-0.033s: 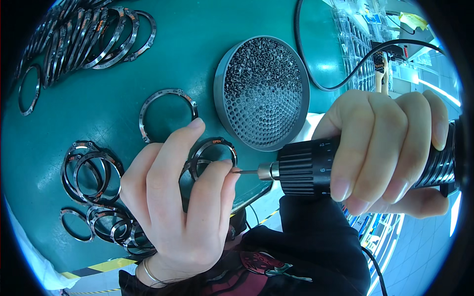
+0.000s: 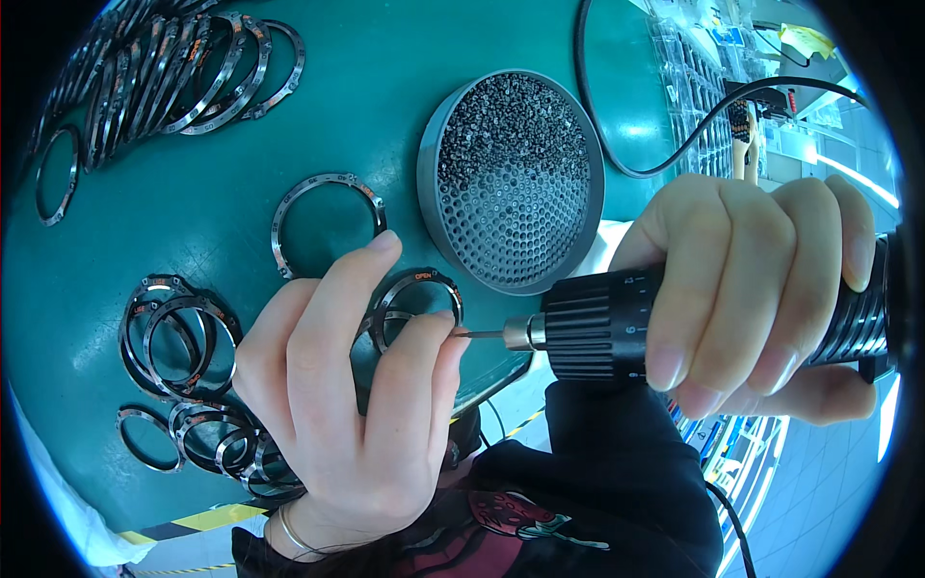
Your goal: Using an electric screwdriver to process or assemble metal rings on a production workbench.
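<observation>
Nothing is visibly shifting since the earlier frame. By a green table [image 2: 356,106], the right hand [image 2: 747,289] is gripping a black power screwdriver [image 2: 593,328]; over the tabletop, the left hand [image 2: 352,405] is pinching a dark ring [image 2: 421,275]. The bit [image 2: 480,334] is meeting those fingertips [image 2: 449,342], apparently fastening; the next move is likely needing steady alignment.

A black top [image 2: 617,458] at the lower centre of the frame bears a red print [image 2: 493,509]; a thin silvery bracelet [image 2: 290,533] circles the left wrist [image 2: 328,518].
</observation>
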Demonstrator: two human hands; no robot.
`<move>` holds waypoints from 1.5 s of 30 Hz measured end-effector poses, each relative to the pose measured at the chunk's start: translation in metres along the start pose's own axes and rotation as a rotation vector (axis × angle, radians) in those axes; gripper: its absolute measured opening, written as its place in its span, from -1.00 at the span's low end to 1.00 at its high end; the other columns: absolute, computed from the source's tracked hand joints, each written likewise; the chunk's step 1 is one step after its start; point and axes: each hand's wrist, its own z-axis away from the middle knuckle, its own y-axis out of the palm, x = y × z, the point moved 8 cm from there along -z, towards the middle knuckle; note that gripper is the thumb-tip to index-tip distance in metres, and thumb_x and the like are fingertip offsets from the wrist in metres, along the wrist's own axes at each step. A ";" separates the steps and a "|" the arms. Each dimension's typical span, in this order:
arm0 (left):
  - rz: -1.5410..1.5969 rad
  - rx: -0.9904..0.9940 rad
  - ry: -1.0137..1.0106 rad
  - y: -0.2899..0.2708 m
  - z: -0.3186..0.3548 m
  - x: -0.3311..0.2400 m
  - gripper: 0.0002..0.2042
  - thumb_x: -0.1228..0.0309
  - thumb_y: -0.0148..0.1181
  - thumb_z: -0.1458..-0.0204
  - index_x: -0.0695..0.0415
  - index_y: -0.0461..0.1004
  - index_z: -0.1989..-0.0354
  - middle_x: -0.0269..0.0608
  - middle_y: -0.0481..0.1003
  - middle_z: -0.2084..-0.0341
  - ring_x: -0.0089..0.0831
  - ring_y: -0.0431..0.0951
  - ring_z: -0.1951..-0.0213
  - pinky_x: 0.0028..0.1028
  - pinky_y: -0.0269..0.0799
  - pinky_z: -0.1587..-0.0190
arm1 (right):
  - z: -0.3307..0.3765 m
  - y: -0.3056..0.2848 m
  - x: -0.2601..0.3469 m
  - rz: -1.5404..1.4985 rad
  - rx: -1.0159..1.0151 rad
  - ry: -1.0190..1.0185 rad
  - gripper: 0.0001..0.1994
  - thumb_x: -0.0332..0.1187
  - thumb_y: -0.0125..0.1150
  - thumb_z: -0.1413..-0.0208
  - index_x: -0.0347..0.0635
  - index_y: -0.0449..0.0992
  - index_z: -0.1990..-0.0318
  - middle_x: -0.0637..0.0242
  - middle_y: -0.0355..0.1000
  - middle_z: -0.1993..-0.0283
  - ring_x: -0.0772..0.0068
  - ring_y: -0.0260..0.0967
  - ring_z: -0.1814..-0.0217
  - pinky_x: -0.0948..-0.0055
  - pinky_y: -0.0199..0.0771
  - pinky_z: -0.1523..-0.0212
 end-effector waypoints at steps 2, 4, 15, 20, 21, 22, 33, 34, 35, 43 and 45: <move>-0.023 0.010 0.001 0.000 0.001 0.000 -0.84 0.42 0.35 0.16 0.11 0.56 0.37 -0.08 0.45 0.01 -0.07 0.37 0.05 -0.20 0.32 0.05 | 0.000 -0.002 0.000 0.004 0.002 0.016 -0.51 -0.09 0.28 -0.08 -0.26 0.14 0.18 0.25 0.38 0.50 0.42 0.43 0.65 0.55 0.50 0.69; -0.038 0.017 0.002 0.000 0.001 0.000 -0.85 0.41 0.34 0.14 0.11 0.56 0.37 -0.08 0.45 0.01 -0.07 0.37 0.05 -0.20 0.31 0.04 | 0.000 -0.002 -0.002 0.014 0.005 0.034 -0.51 -0.08 0.27 -0.08 -0.26 0.14 0.18 0.24 0.38 0.50 0.42 0.43 0.64 0.54 0.50 0.68; -0.054 0.036 0.008 -0.002 0.000 -0.003 -0.86 0.40 0.32 0.11 0.15 0.60 0.37 -0.10 0.47 0.03 -0.09 0.36 0.04 -0.22 0.29 0.02 | 0.000 0.000 -0.006 0.054 0.011 0.066 -0.48 -0.04 0.26 -0.08 -0.28 0.15 0.15 0.24 0.38 0.48 0.42 0.43 0.65 0.55 0.49 0.68; -0.078 0.075 0.007 -0.001 0.001 -0.003 -0.86 0.41 0.31 0.10 0.15 0.61 0.36 -0.10 0.47 0.04 -0.10 0.36 0.04 -0.23 0.29 0.02 | 0.002 0.002 -0.008 0.056 0.014 0.079 -0.47 -0.01 0.25 -0.08 -0.29 0.16 0.14 0.24 0.37 0.48 0.42 0.43 0.65 0.54 0.49 0.68; -0.078 0.071 0.018 -0.001 0.002 -0.003 -0.84 0.40 0.32 0.11 0.16 0.61 0.34 -0.10 0.47 0.04 -0.09 0.36 0.04 -0.23 0.28 0.02 | 0.002 0.002 -0.007 0.053 0.008 0.065 -0.47 -0.01 0.25 -0.09 -0.29 0.16 0.14 0.24 0.37 0.49 0.42 0.43 0.65 0.54 0.49 0.68; -0.076 0.066 0.028 -0.002 0.002 -0.002 -0.81 0.39 0.33 0.12 0.16 0.61 0.32 -0.10 0.47 0.03 -0.09 0.37 0.04 -0.22 0.28 0.01 | 0.002 0.002 -0.008 0.052 0.009 0.066 -0.47 -0.01 0.25 -0.09 -0.29 0.16 0.14 0.24 0.37 0.49 0.42 0.43 0.65 0.54 0.49 0.68; -0.037 0.099 0.021 0.002 0.008 -0.005 -0.70 0.32 0.39 0.19 0.14 0.53 0.28 -0.17 0.50 0.06 -0.15 0.44 0.09 -0.23 0.19 -0.03 | 0.004 0.016 -0.014 0.239 0.215 0.043 -0.22 0.22 0.24 -0.02 -0.34 0.18 -0.07 0.25 0.33 0.29 0.41 0.39 0.51 0.46 0.47 0.51; -0.044 0.100 0.021 0.003 0.009 -0.003 -0.71 0.33 0.39 0.19 0.14 0.53 0.28 -0.17 0.51 0.06 -0.15 0.44 0.10 -0.23 0.19 -0.03 | 0.005 0.015 -0.017 0.228 0.215 0.043 -0.22 0.22 0.24 -0.02 -0.34 0.18 -0.07 0.25 0.33 0.29 0.41 0.39 0.51 0.46 0.47 0.51; -0.051 0.101 0.020 0.004 0.011 -0.001 -0.72 0.35 0.38 0.18 0.15 0.53 0.27 -0.17 0.51 0.07 -0.16 0.45 0.10 -0.23 0.20 -0.02 | 0.006 0.015 -0.022 0.218 0.219 0.051 -0.22 0.22 0.23 -0.03 -0.34 0.18 -0.08 0.25 0.33 0.28 0.41 0.38 0.51 0.45 0.47 0.50; 0.005 0.066 0.028 0.004 0.009 -0.003 -0.74 0.45 0.36 0.22 0.20 0.52 0.30 -0.15 0.51 0.09 -0.14 0.45 0.12 -0.22 0.25 0.02 | 0.003 0.016 -0.025 0.198 0.254 0.062 -0.23 0.22 0.18 -0.07 -0.35 0.17 -0.11 0.24 0.32 0.25 0.41 0.38 0.49 0.44 0.48 0.50; -0.002 0.069 0.029 0.006 0.010 -0.001 -0.73 0.47 0.35 0.24 0.23 0.51 0.30 -0.12 0.51 0.09 -0.12 0.45 0.12 -0.20 0.28 0.05 | 0.005 0.018 -0.030 0.188 0.252 0.064 -0.23 0.22 0.18 -0.08 -0.34 0.17 -0.11 0.24 0.32 0.25 0.41 0.38 0.48 0.44 0.48 0.50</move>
